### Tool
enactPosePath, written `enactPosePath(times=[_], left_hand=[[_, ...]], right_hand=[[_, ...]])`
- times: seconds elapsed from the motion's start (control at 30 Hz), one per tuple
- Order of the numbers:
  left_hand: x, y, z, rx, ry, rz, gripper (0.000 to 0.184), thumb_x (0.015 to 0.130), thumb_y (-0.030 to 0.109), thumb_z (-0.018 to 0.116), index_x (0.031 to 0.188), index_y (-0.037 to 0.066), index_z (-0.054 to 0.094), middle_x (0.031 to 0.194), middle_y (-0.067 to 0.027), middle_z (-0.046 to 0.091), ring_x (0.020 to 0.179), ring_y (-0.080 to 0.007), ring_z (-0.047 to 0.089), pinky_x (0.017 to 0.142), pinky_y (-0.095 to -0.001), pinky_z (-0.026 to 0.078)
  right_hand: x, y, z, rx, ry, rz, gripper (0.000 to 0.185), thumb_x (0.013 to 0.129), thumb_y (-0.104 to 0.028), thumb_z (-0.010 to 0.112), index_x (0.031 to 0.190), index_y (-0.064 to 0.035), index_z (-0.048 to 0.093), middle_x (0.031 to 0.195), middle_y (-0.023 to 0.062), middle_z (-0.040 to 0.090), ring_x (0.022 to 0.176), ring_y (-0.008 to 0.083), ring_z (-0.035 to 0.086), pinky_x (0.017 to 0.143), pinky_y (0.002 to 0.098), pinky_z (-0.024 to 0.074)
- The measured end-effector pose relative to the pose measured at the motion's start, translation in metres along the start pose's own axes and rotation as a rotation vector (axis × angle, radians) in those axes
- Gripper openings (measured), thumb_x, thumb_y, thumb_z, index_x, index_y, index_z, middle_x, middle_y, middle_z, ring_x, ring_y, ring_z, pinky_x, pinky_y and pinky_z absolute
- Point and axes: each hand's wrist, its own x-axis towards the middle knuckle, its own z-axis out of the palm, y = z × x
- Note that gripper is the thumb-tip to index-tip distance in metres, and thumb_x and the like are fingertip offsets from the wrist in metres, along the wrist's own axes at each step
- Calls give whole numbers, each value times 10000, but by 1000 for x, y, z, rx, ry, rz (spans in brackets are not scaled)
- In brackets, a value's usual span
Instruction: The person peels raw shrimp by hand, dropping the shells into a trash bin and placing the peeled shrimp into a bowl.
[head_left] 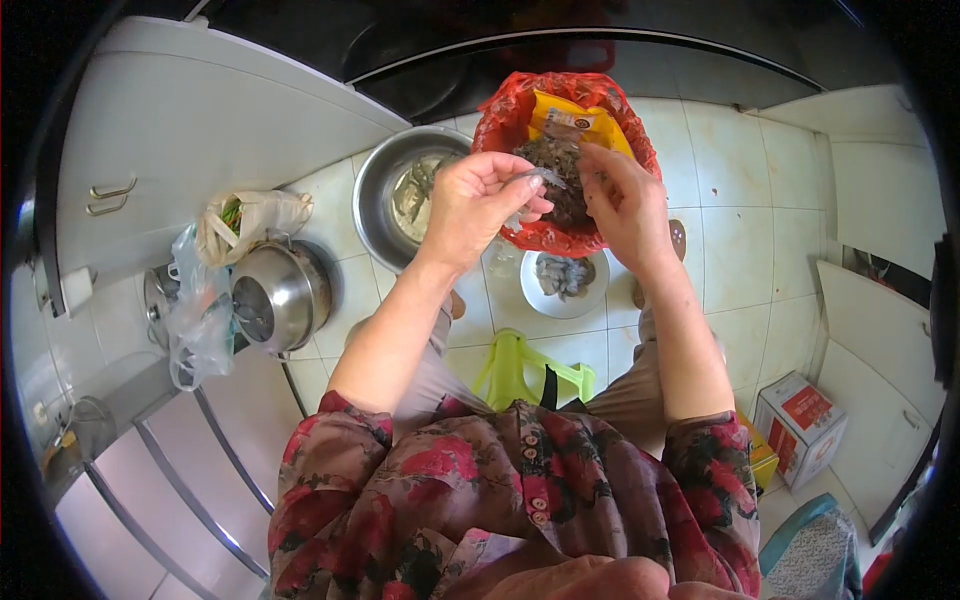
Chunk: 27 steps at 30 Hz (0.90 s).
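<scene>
The shrimp [548, 175] that I hold looks wet and smooth. The red bag [640, 128] is of thin plastic, crinkled and shiny, and the yellow packet [603, 125] has a glossy surface. The basin [371, 168] and the pot [292, 288] are of smooth, shining metal. The green stool [508, 362] seems of smooth plastic; my flowered shirt [440, 462] is of matt, wrinkled cloth.

Right of the bin [490, 120], open floor [740, 240] leaves room to pass beyond one foot [678, 240]. Left of the bin, the basin [374, 190] crowds close; behind the bin, a dark panel [690, 62] closes the way. On its near side sit the bowl [563, 311], then the stool [509, 362]. Over its mouth, left fingers [497, 163] and right fingers [600, 163] leave only a narrow gap.
</scene>
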Motion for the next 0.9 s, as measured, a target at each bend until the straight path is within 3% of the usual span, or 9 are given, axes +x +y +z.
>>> enactPosePath(times=[0.1,0.17,0.27,0.6,0.77,0.9], left_hand=[[1,-2,0,14,14,-22,146,894,53,628,1013,-33,621,872,-110,678,746,-172,682,662,-279,565],[1,-5,1,30,16,-34,146,898,54,623,1017,-31,626,869,-107,681,737,-165,681,655,-274,563],[0,-8,3,60,-15,-30,145,906,59,617,1019,-30,631,853,-97,685,714,-149,675,633,-256,556],[-3,-1,8,139,-19,-151,116,901,32,589,952,-59,640,788,-83,670,628,-120,655,555,-235,562],[-5,0,8,247,-9,-125,119,897,31,579,935,-59,647,768,-70,669,612,-111,648,563,-235,568],[-3,3,4,320,-37,-141,126,891,57,594,924,-41,666,739,-51,668,566,-85,612,518,-217,515]], right_hand=[[-2,-17,-3,96,-78,-47,301,783,-44,668,1076,10,630,914,151,652,743,303,647,657,355,523],[-5,-18,5,18,-2,-274,265,783,-57,672,1041,-2,641,839,133,635,701,294,632,615,366,521],[-6,-13,11,-102,10,-376,227,785,-59,673,1006,-16,646,801,107,613,674,269,629,568,358,517],[-10,-16,12,-285,-139,-405,311,740,-107,669,1029,-20,594,783,72,579,680,237,651,540,337,532],[-13,-6,19,-428,-199,-374,210,759,-161,670,871,-43,537,742,76,595,653,242,658,520,341,528],[-14,-8,22,-447,-215,-372,222,769,-191,680,809,-60,505,715,80,596,636,242,657,514,341,526]])
